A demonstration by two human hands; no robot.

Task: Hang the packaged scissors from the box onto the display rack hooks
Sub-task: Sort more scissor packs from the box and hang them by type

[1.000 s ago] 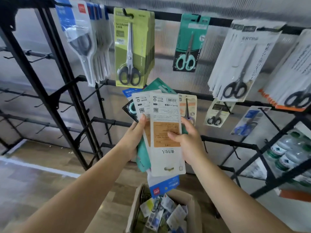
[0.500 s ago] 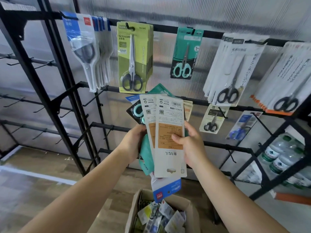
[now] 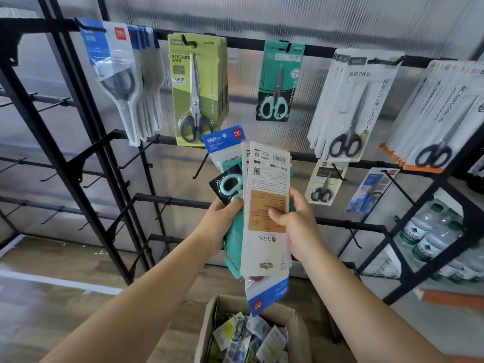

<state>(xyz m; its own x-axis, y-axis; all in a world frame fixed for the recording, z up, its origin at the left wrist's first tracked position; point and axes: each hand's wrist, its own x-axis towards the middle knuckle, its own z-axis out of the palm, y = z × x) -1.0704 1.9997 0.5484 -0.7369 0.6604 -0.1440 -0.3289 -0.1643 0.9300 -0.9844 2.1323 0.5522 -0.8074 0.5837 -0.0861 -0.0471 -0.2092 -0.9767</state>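
A: Status?

B: Sorting step. Left hand [image 3: 222, 221] gripping a fanned stack of scissor packs [image 3: 235, 184], mixed types: teal-handle pack, blue-header packs, white cards. Right hand [image 3: 296, 226] pinching the front white pack [image 3: 267, 205], thumb on its face, fingers behind. Pack upside down, back side out; hang slot at the bottom edge.

A: Box?

B: Cardboard box [image 3: 217, 323] on floor directly below, lots of packs left inside. So early/mid task, imo.

A: Rack?

B: Display rack [image 3: 327, 52] top rail mostly loaded: blue-header packs, green pack [image 3: 196, 87], teal pack [image 3: 279, 79], white packs [image 3: 351, 106]. Lower rail holds two small packs at right. Bare hooks at left and on lower rails, e.g. hook [image 3: 200, 163] just left of the stack.

A: Next?

B: Prob: pull white pack free of the stack w/ right hand, flip end-for-end so slot is on top, face out, then thread slot over the matching white-pack hook at upper right. Needs slot lined up w/ hook tip; small slot, easy to miss. Risk: loose fan slipping from left hand during the pull.
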